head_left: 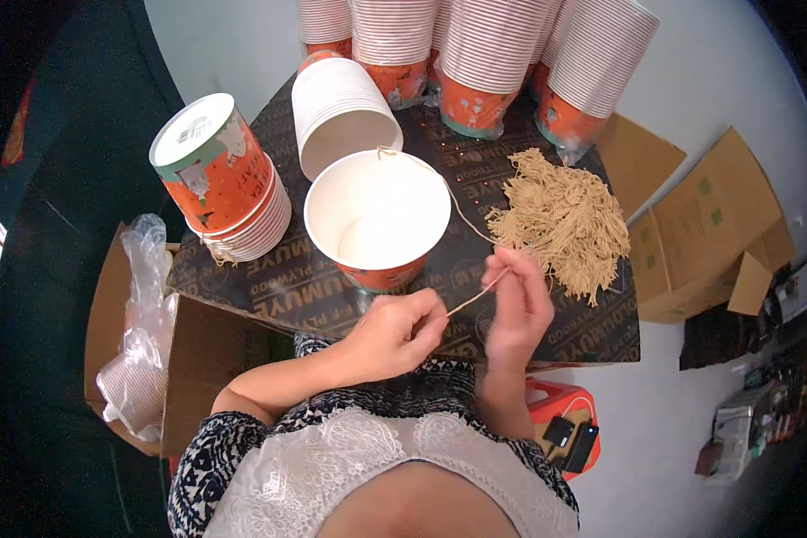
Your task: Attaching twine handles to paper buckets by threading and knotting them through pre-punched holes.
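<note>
My left hand (pixel 396 332) pinches one end of a thin tan cord (pixel 477 296) close to the table's front edge. My right hand (pixel 520 300), slightly blurred, has the same cord between its fingertips, so a short length is stretched between both hands. From the right hand the cord runs back to a white-lined paper bucket (pixel 381 211) and over its far rim. This bucket stands upright with an orange printed outside, just beyond my hands. A loose heap of tan cords (pixel 565 224) lies right of it.
An upside-down stack of orange buckets (pixel 220 184) stands at the left, cords by its rim. White nested buckets (pixel 341 112) lie tipped behind the upright one. Tall wrapped stacks (pixel 484 72) line the back of the dark printed table (pixel 592 327). Cardboard boxes (pixel 708 229) flank it; a red stool (pixel 587 403) holds phones.
</note>
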A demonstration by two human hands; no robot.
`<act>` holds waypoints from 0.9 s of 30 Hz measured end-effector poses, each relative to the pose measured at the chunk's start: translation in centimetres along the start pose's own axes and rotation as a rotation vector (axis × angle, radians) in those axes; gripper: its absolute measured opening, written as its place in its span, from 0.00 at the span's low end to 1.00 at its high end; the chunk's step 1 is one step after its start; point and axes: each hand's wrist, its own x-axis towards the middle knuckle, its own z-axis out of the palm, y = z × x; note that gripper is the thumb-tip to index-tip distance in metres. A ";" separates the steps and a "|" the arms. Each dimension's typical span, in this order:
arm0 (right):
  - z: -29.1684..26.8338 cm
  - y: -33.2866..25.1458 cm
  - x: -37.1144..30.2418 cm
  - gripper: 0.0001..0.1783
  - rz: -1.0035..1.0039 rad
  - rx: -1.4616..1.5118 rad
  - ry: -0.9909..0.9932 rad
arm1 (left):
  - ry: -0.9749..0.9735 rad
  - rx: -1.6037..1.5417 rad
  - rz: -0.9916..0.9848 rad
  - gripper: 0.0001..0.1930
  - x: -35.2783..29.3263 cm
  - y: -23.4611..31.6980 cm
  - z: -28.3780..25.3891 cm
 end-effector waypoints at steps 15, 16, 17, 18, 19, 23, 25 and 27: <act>1.3 -2.0 -2.2 0.08 0.188 -0.216 -0.527 | -0.053 0.184 0.002 0.04 -1.9 1.9 -3.9; 1.4 -2.0 -2.0 0.06 0.166 -0.206 -0.525 | -0.021 0.151 -0.021 0.03 -1.9 1.9 -3.9; 1.5 -2.0 -2.0 0.06 0.169 -0.205 -0.528 | 0.010 0.118 -0.043 0.03 -2.0 1.9 -4.0; 1.7 -1.9 -2.1 0.07 0.146 -0.183 -0.504 | 0.003 0.106 -0.051 0.03 -2.2 1.9 -4.1; 1.8 -1.8 -2.2 0.07 0.122 -0.162 -0.480 | 0.006 0.106 -0.053 0.03 -2.3 1.8 -4.1; 2.5 -1.0 -2.7 0.06 0.167 -0.109 -0.441 | 0.050 0.132 -0.011 0.02 -2.5 1.1 -4.3; 2.5 -0.8 -3.1 0.03 0.254 -0.023 -0.374 | 0.173 0.182 0.012 0.02 -2.8 0.9 -4.9; 2.3 -1.4 -2.5 0.03 0.205 -0.126 -0.306 | 0.408 0.235 0.052 0.02 -2.7 1.1 -5.9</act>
